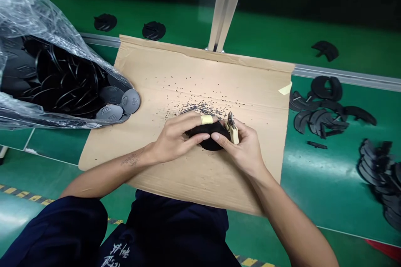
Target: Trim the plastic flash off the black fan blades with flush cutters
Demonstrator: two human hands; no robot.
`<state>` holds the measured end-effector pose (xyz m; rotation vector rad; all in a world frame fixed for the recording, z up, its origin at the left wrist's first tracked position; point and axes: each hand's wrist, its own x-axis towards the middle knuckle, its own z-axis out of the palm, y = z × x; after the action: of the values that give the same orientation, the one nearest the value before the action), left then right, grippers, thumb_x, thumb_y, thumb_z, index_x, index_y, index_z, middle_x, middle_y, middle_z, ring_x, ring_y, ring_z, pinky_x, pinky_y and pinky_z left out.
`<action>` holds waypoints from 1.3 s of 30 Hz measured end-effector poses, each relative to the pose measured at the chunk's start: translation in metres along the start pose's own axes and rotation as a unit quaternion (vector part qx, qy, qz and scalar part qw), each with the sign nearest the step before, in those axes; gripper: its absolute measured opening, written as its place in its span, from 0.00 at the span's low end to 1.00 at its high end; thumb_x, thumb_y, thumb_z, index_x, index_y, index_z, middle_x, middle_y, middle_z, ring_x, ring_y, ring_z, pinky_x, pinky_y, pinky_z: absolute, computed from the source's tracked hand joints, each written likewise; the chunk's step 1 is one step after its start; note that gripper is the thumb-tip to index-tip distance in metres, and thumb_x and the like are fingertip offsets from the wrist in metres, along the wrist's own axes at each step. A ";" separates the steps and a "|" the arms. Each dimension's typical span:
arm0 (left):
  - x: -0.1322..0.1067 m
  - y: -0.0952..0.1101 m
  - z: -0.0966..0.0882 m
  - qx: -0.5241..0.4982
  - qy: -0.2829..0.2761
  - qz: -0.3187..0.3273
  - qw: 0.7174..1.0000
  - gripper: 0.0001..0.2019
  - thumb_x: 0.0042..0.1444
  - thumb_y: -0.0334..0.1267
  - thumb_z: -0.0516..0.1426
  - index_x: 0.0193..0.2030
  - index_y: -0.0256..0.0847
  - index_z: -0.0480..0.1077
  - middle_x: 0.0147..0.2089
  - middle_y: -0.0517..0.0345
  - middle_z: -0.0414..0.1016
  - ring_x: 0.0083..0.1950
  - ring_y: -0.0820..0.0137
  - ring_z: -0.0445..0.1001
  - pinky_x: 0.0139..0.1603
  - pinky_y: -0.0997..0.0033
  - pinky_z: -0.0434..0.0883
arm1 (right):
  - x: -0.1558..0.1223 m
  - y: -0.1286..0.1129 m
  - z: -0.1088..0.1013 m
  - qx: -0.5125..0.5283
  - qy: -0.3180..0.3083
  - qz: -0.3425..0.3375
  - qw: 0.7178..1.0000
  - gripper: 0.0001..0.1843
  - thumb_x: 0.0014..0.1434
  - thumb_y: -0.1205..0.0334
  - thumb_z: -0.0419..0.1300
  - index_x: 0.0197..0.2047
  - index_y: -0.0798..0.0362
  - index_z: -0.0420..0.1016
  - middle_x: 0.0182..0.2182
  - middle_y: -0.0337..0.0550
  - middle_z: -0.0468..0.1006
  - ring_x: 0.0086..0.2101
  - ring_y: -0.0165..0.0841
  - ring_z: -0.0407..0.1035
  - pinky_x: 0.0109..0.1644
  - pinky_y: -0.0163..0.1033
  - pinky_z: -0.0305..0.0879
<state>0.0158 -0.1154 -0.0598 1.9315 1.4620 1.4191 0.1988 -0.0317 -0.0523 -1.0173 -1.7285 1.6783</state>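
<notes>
Near the middle of a cardboard sheet (188, 71) on the green desk (313, 183), the left hand (175, 137) has its fingers clamped on a black plastic disc (210, 144). The right hand (247, 150) touches the disc, its fingers closed round small yellow-handled cutters (232, 128). Black shavings (200, 110) lie just behind. A clear bag of discs (56, 79) sits at the left edge, and curved black offcuts (319, 117) lie at the right.
</notes>
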 end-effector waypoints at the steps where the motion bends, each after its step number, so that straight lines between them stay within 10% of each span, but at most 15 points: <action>1: -0.001 0.001 0.001 -0.019 0.009 -0.018 1.000 0.15 0.64 0.36 0.63 0.57 0.41 0.74 0.48 0.52 0.81 0.47 0.70 0.80 0.48 0.70 0.80 | 0.000 0.000 0.000 0.003 0.000 0.004 1.000 0.26 0.50 0.36 0.73 0.34 0.51 0.75 0.29 0.37 0.72 0.31 0.31 0.65 0.33 0.36 0.67; 15: 0.005 0.000 -0.002 -0.118 0.114 -0.126 0.978 0.09 0.63 0.41 0.64 0.45 0.43 0.69 0.40 0.59 0.75 0.42 0.74 0.77 0.41 0.75 0.78 | -0.001 0.004 0.003 0.038 -0.008 0.004 0.999 0.26 0.50 0.37 0.74 0.37 0.52 0.77 0.31 0.39 0.77 0.32 0.32 0.70 0.36 0.38 0.70; 30: 0.004 0.002 -0.004 0.107 0.047 -0.003 0.993 0.07 0.63 0.41 0.64 0.44 0.40 0.75 0.30 0.61 0.72 0.34 0.72 0.70 0.37 0.69 0.69 | -0.003 0.001 0.004 0.030 0.023 -0.013 0.999 0.26 0.51 0.37 0.73 0.33 0.51 0.74 0.28 0.36 0.71 0.29 0.30 0.65 0.32 0.35 0.67; 39: -0.003 0.001 0.002 -0.040 0.011 -0.123 0.992 0.17 0.64 0.48 0.63 0.53 0.40 0.75 0.40 0.54 0.78 0.40 0.71 0.76 0.39 0.72 0.75 | -0.005 0.000 0.003 -0.016 0.044 -0.065 0.997 0.18 0.57 0.45 0.71 0.36 0.50 0.75 0.31 0.38 0.75 0.32 0.32 0.70 0.37 0.37 0.70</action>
<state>0.0183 -0.1173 -0.0615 1.6284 1.5649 1.3678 0.1995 -0.0378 -0.0519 -0.9571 -1.7312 1.5082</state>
